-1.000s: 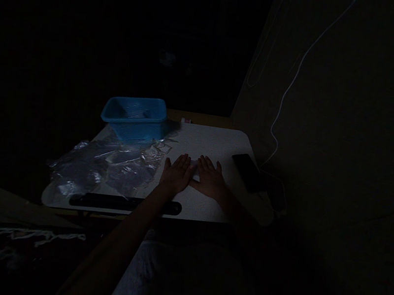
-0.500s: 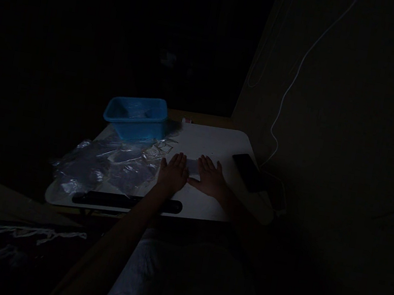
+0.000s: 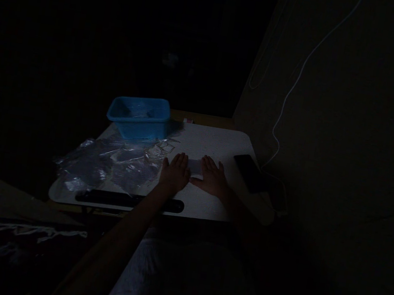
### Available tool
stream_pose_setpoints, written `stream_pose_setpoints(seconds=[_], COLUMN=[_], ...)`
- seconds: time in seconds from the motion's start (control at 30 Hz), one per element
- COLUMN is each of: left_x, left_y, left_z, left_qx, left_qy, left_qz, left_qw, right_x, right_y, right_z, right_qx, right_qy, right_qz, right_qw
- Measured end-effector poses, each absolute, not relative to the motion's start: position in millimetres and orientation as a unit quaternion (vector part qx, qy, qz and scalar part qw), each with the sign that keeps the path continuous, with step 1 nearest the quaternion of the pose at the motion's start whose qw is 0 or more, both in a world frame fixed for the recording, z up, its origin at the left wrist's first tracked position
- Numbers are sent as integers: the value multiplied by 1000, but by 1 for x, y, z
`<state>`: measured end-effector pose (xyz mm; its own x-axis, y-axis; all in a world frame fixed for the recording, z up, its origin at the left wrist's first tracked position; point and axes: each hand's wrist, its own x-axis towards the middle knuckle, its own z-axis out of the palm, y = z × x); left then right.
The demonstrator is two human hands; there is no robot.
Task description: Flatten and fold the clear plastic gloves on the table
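On a small white table (image 3: 216, 140), my left hand (image 3: 175, 173) lies palm down with its fingers stretched out. My right hand (image 3: 212, 176) rests flat beside it, thumb pointing toward the left hand. Between them shows a thin, pale, see-through piece (image 3: 195, 167), its sides partly covered by the hands. Crumpled clear plastic bags (image 3: 133, 172) spread over the left part of the table. Several small pale flat pieces (image 3: 162, 149) lie at the bags' upper right edge. The scene is very dark, so fine detail is lost.
A blue basket (image 3: 142, 129) stands at the back left with clear plastic inside. A dark phone-like slab (image 3: 248, 168) lies at the right. A black slot or bar (image 3: 110, 198) runs along the front edge. A white cable (image 3: 284, 101) hangs by the right wall.
The whole view has shifted slightly, so things appear a little further right. Both hands stay flat around the pale piece, with hardly any movement against the table.
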<state>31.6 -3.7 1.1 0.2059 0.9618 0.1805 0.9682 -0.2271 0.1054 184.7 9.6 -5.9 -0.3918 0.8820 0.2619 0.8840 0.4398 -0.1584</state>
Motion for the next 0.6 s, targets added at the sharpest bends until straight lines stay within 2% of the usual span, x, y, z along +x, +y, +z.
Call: stream_pose_setpoints(seconds=[0.17, 0.23, 0.33, 0.5, 0.6], left_x=[32, 33, 34, 34, 34], left_y=[-4, -4, -5, -6, -6], left_z=[2, 3, 4, 5, 4], left_qx=[-776, -775, -773, -774, -774], left_qy=[-623, -626, -630, -629, -628], left_qz=[-89, -81, -67, -60, -65], left_qw=[28, 36, 40, 39, 41], right_x=[202, 205, 203, 192, 194], right_y=[37, 51, 71, 92, 93], right_z=[-15, -19, -17, 6, 19], right_qx=[-549, -559, -562, -561, -536], right_qy=[-760, -730, -724, -760, -779], right_qz=[153, 206, 245, 267, 278], right_qw=[311, 336, 315, 190, 170])
